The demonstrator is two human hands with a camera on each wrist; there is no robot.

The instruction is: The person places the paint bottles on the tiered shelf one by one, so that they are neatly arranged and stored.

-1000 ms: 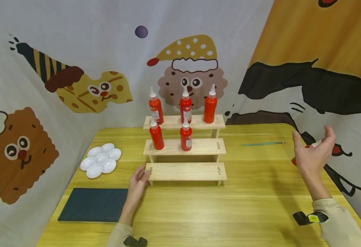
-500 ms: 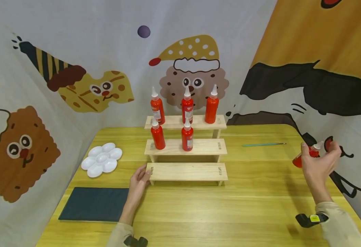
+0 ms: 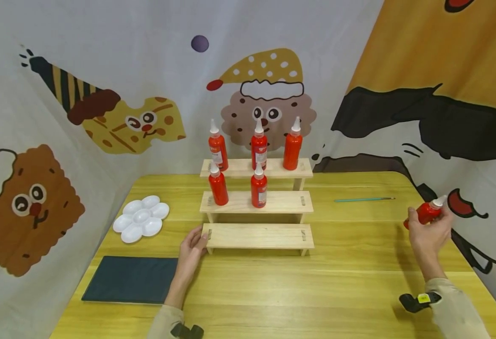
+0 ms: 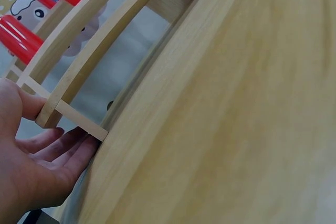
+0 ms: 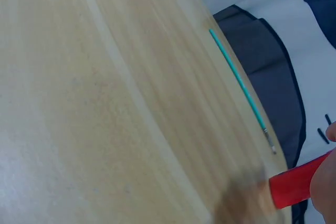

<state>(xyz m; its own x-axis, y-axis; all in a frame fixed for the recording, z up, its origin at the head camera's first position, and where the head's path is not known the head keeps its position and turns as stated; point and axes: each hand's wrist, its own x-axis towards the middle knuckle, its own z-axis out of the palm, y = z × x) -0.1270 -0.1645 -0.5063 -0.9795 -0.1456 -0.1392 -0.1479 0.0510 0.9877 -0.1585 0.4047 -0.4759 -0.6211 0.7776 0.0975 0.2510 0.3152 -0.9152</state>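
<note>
At the right of the table, my right hand point(image 3: 431, 235) holds a red squeeze bottle point(image 3: 426, 214) with a white pointed nozzle, tilted and off the table. The bottle's red base point(image 5: 294, 184) shows at the right wrist view's edge. My left hand point(image 3: 190, 252) grips the left end of the lowest step of a three-tier wooden display stand point(image 3: 258, 235). In the left wrist view, the thumb lies on the plank's end point(image 4: 50, 114) and the fingers curl beside its leg. Red bottles stand upright on the two higher steps, three on the top point(image 3: 291, 150) and two on the middle point(image 3: 218, 188).
A white flower-shaped paint palette point(image 3: 141, 217) lies left of the stand. In front of it is a dark rectangular mat point(image 3: 130, 280). A thin teal paintbrush point(image 3: 364, 199) lies at the back right. A printed cloth point(image 3: 154, 56) hangs behind the table.
My right hand has closed around the red bottle at the table's right edge and lifted it, moving slightly left. My left hand stays at the stand.
</note>
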